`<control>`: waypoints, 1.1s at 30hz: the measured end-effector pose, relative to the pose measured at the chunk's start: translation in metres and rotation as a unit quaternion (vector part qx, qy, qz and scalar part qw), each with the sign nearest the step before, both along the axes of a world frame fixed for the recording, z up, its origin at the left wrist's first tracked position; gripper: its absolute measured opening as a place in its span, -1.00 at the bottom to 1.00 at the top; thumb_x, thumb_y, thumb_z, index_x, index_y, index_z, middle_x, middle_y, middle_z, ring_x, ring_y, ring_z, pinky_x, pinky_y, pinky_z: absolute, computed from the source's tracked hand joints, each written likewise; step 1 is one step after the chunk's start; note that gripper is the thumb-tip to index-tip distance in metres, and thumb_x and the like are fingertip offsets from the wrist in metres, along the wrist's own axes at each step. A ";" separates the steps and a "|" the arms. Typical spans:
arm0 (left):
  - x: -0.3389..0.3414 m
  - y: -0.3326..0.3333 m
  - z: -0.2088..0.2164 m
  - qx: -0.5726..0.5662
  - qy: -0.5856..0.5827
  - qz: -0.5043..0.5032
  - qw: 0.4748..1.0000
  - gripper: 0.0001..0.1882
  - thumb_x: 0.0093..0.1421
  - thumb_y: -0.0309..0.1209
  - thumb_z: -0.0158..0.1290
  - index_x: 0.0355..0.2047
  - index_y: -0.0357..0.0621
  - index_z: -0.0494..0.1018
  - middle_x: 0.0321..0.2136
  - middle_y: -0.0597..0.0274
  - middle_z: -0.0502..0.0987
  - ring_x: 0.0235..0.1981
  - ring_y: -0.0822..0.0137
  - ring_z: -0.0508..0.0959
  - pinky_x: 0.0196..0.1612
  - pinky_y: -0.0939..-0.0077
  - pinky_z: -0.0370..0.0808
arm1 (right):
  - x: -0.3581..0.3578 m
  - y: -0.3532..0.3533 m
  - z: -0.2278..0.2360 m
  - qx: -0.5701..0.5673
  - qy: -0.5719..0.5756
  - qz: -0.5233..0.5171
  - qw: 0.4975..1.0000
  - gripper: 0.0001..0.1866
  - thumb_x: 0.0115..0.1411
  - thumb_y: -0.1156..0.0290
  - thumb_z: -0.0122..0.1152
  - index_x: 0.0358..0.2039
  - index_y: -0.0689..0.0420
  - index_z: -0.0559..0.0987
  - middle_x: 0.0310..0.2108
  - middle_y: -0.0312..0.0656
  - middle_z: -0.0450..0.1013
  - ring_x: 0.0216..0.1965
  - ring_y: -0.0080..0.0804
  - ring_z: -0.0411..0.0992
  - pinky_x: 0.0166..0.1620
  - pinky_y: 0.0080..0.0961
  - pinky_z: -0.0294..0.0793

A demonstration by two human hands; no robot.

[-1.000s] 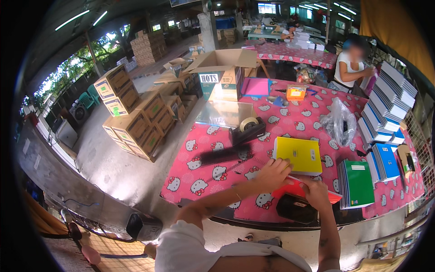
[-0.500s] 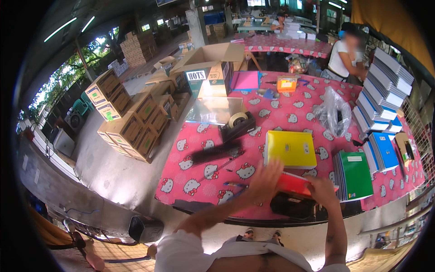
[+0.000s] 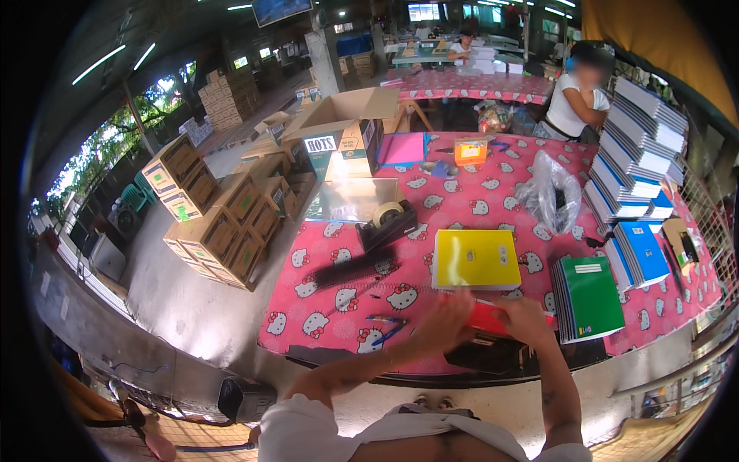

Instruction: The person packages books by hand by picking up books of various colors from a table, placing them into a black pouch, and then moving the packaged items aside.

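A red notebook (image 3: 488, 316) lies tilted over a black box-shaped device (image 3: 486, 354) at the table's near edge. My right hand (image 3: 525, 319) grips its right part, fingers curled over the upper edge. At the notebook's left end is my left hand (image 3: 449, 319); blur hides how its fingers close. A thin spiral coil (image 3: 404, 286) stretches across the tablecloth to the left of that hand. Just beyond the red notebook lies a yellow notebook stack (image 3: 476, 259). To the right stands a stack of green notebooks (image 3: 591, 299).
Left on the pink patterned table (image 3: 315, 323) are a bundle of black coils (image 3: 354, 267), a tape dispenser (image 3: 387, 223) and pens (image 3: 389, 329). An open carton (image 3: 344, 138) stands behind. Tall notebook piles (image 3: 635, 154) rise at right, near a seated co-worker (image 3: 577, 100).
The view has shifted slightly. My left hand has come down from above the red notebook to its left end. My right hand stays on the notebook.
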State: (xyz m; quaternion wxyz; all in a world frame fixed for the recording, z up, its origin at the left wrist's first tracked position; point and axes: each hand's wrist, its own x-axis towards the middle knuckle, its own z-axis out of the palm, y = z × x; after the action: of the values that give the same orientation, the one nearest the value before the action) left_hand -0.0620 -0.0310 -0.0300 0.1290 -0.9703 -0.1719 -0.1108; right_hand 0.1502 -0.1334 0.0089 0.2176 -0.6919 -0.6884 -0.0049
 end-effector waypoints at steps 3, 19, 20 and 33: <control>0.030 0.047 0.024 -0.001 -0.179 0.068 0.981 -0.10 0.22 0.17 -0.02 0.29 -0.37 0.19 0.32 -0.21 0.17 0.41 -0.06 0.08 0.36 -0.28 -0.07 | -0.005 0.000 -0.002 -0.039 0.030 0.046 0.998 -0.74 0.15 0.29 0.28 -0.13 -0.01 0.63 -0.49 0.02 0.55 -0.37 0.04 0.57 -0.30 -0.05 0.53; 0.046 0.000 -0.003 -0.015 -0.149 0.052 0.987 -0.10 0.21 0.14 0.03 0.32 -0.32 0.15 0.38 -0.18 0.07 0.43 -0.09 0.03 0.38 -0.29 -0.15 | 0.001 -0.010 0.001 -0.064 0.026 0.002 0.998 -0.41 0.13 0.29 0.30 0.18 0.00 0.37 -0.41 0.08 0.55 -0.34 0.13 0.54 -0.28 0.03 0.49; 0.033 -0.018 -0.026 -0.056 -0.141 0.015 0.988 -0.13 0.23 0.12 0.02 0.33 -0.29 0.14 0.38 -0.20 0.07 0.43 -0.08 0.03 0.37 -0.28 -0.12 | 0.002 -0.014 0.002 -0.088 0.020 0.010 0.996 -0.34 0.12 0.26 0.32 0.22 0.03 0.32 -0.35 0.12 0.55 -0.29 0.13 0.54 -0.25 -0.02 0.52; 0.044 0.004 0.022 -0.143 -0.204 -0.131 0.960 -0.77 0.23 -0.20 0.16 -0.22 -0.03 0.47 -0.31 0.28 0.54 -0.16 0.25 0.57 0.23 0.10 0.26 | 0.054 -0.065 -0.081 -0.038 0.566 0.002 0.823 -0.67 0.13 0.46 0.40 -0.08 0.26 0.64 -0.24 -0.24 0.57 -0.25 -0.55 0.50 -0.20 -0.59 0.54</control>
State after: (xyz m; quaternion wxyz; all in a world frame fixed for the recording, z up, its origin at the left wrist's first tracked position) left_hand -0.0177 -0.0273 -0.0078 -0.0644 -0.9494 -0.0795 -0.2968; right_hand 0.2042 -0.1983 -0.0716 0.5428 -0.5792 -0.4452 0.4143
